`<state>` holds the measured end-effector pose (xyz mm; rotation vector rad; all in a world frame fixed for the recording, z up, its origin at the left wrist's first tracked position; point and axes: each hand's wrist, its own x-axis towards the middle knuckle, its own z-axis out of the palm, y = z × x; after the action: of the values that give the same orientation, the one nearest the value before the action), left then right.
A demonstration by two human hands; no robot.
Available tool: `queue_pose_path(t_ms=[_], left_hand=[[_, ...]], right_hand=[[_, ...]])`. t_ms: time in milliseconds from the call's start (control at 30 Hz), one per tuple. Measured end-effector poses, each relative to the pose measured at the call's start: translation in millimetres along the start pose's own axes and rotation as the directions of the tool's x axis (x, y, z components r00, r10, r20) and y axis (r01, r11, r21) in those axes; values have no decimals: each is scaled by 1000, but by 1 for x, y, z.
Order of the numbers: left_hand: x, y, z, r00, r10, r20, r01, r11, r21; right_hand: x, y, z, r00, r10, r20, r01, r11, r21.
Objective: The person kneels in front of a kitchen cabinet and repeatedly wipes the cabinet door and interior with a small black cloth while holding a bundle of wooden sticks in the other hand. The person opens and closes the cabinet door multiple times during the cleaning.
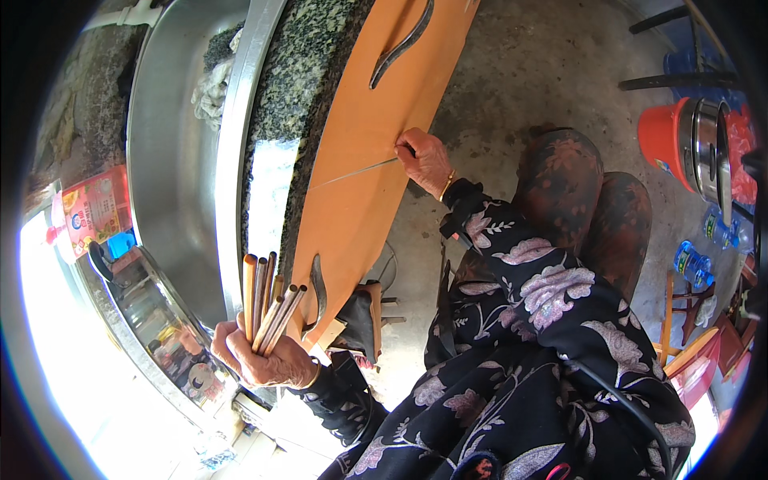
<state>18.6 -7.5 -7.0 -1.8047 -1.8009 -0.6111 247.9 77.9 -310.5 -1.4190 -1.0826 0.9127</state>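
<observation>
My left hand (264, 360) is at the lower left, wrapped around a bundle of several wooden chopsticks (273, 306) that point upward. It is beside the near end of the sink and counter. My right hand (427, 162) is at the orange wooden cabinet front (366, 126), fingers curled at the end of a thin pale line (354, 173) that crosses the panel like a seam. Whether those fingers grip an edge or something small is hidden. Curved dark metal handles sit on the panel, a near handle (317, 294) and a far handle (403, 45).
A steel sink (174, 180) with a pale rag (213, 93) lies left of the speckled granite counter edge (300, 72). A pot lid (174, 336) stands near the pink package (93, 210). On the floor at right are a red bucket (660, 138) and plastic bottles (693, 264).
</observation>
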Motion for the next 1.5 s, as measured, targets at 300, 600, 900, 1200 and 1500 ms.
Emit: queue_pose_path(t_ms=[300, 600, 900, 1200, 1500], left_hand=[[0, 2, 0, 1000, 10, -14, -10, 1000, 7], [0, 4, 0, 999, 24, -21, -23, 1000, 18], [-1, -3, 2, 1000, 13, -27, -14, 1000, -8], [0, -4, 2, 1000, 15, -23, -15, 1000, -3], [-1, -5, 3, 1000, 9, -18, -9, 1000, -6]], right_hand=[[-2, -1, 10, 996, -45, -83, 34, 990, -138], [0, 3, 14, 988, -15, -156, -1, 995, -103], [-11, 42, 14, 966, 255, -37, -240, 943, 229], [-10, 49, 9, 608, 790, 79, -597, 390, 702], [-5, 31, -4, 647, 669, 366, -692, 313, 650]])
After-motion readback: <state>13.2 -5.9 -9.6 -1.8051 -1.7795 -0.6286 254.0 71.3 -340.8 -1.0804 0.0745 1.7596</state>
